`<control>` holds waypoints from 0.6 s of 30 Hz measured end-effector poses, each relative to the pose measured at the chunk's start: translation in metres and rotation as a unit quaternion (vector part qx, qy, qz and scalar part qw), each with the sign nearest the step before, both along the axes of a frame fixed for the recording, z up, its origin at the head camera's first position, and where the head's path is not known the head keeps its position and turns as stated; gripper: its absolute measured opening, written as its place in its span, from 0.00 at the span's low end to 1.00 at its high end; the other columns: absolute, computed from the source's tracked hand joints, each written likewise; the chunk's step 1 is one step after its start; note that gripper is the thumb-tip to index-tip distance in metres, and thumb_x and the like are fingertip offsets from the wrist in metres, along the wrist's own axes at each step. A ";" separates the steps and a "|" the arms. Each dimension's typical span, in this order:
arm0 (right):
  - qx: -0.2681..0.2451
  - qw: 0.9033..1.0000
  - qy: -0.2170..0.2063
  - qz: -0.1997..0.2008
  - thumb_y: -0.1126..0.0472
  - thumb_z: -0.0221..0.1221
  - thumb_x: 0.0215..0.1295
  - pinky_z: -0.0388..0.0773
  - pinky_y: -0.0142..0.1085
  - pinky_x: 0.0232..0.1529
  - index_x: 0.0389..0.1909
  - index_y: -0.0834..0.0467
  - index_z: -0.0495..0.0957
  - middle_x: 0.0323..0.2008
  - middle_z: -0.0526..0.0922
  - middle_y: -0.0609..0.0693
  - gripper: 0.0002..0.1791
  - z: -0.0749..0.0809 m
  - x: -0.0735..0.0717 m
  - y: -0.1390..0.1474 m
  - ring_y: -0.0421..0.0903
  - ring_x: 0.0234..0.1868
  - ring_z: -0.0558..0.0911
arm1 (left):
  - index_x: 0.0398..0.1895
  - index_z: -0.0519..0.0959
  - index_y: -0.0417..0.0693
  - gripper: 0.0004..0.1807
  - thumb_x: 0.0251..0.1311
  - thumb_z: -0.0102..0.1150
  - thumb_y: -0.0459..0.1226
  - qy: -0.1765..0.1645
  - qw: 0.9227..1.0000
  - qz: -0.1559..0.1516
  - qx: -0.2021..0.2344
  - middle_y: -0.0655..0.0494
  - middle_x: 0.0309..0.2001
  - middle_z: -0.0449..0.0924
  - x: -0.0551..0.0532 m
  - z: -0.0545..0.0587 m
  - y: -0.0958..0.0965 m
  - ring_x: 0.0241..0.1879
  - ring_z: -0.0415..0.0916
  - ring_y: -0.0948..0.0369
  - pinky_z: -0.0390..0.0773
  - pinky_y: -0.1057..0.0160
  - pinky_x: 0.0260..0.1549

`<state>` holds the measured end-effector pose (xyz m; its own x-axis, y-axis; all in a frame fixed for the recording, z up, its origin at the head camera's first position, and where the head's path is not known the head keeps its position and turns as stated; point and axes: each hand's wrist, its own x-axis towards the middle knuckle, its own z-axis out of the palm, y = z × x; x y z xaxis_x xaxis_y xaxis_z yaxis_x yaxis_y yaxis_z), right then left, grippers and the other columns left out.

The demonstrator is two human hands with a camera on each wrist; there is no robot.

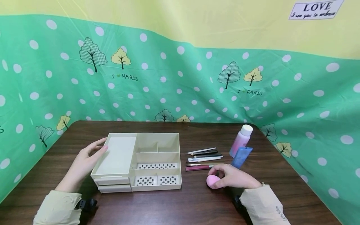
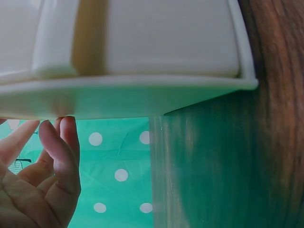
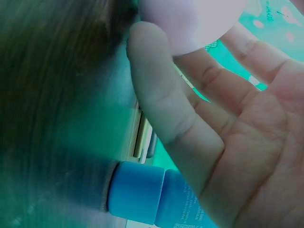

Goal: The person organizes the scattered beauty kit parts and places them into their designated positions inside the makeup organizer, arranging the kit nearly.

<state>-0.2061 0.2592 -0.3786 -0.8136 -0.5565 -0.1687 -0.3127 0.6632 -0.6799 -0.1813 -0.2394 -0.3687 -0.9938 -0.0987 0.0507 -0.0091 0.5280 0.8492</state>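
A cream cosmetics organizer (image 1: 157,134) stands on the table, with small drawers at its front left and several open compartments on its right side. My left hand (image 1: 85,159) rests its fingers against the organizer's left side; in the left wrist view, the fingertips (image 2: 69,126) touch the outer wall. To the right, my right hand (image 1: 234,177) holds a pink egg-shaped makeup sponge (image 1: 212,180) between thumb and fingers, low over the table. In the right wrist view the sponge (image 3: 194,23) is cut off by the top edge.
Several makeup brushes (image 1: 205,158) lie right of the organizer. Behind my right hand stand a blue tube (image 1: 241,157) and a pink bottle (image 1: 240,141) with a white cap. A green dotted curtain (image 1: 174,87) hangs beyond the dark wooden table (image 1: 152,206).
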 end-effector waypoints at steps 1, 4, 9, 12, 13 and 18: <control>-0.004 1.000 0.000 0.002 0.55 0.71 0.53 0.74 0.31 0.33 0.43 0.55 0.81 0.36 0.81 0.46 0.17 0.000 0.000 0.000 0.39 0.34 0.77 | 0.75 0.62 0.47 0.35 0.72 0.49 0.54 -0.001 1.000 0.001 -0.001 0.32 0.61 0.71 0.000 0.000 0.000 0.57 0.70 0.46 0.74 0.67 0.39; -0.004 1.000 0.006 0.000 0.54 0.70 0.55 0.74 0.31 0.34 0.44 0.55 0.81 0.35 0.81 0.46 0.17 0.001 0.001 -0.001 0.38 0.34 0.77 | 0.76 0.61 0.47 0.35 0.72 0.48 0.55 -0.008 1.000 0.000 0.000 0.33 0.62 0.70 0.001 -0.001 -0.001 0.58 0.68 0.45 0.73 0.65 0.40; -0.006 1.000 0.025 -0.004 0.52 0.69 0.57 0.74 0.31 0.36 0.45 0.54 0.81 0.38 0.82 0.46 0.17 0.004 0.003 -0.005 0.39 0.37 0.77 | 0.76 0.60 0.48 0.35 0.72 0.48 0.54 -0.008 1.000 -0.004 -0.001 0.34 0.61 0.70 0.002 -0.001 -0.001 0.59 0.67 0.46 0.71 0.65 0.42; -0.018 0.999 0.025 -0.010 0.52 0.69 0.57 0.75 0.33 0.38 0.45 0.54 0.81 0.40 0.83 0.47 0.17 0.008 0.005 -0.008 0.42 0.39 0.77 | 0.76 0.61 0.48 0.34 0.72 0.49 0.53 -0.002 1.000 -0.002 -0.005 0.35 0.60 0.72 0.002 -0.001 -0.001 0.58 0.68 0.47 0.72 0.68 0.40; -0.022 0.999 0.024 -0.012 0.52 0.69 0.57 0.75 0.33 0.39 0.46 0.55 0.81 0.41 0.83 0.47 0.18 0.010 0.006 -0.010 0.42 0.40 0.77 | 0.75 0.61 0.48 0.34 0.72 0.49 0.53 -0.001 1.000 -0.001 -0.006 0.35 0.60 0.72 0.001 0.000 -0.001 0.57 0.68 0.48 0.72 0.69 0.39; -0.043 0.998 0.041 -0.007 0.53 0.69 0.58 0.75 0.34 0.39 0.47 0.55 0.81 0.42 0.83 0.48 0.18 0.016 0.010 -0.015 0.42 0.40 0.77 | 0.75 0.62 0.48 0.33 0.72 0.49 0.53 -0.004 1.000 0.002 -0.011 0.34 0.60 0.72 0.001 0.000 -0.001 0.57 0.69 0.48 0.73 0.69 0.38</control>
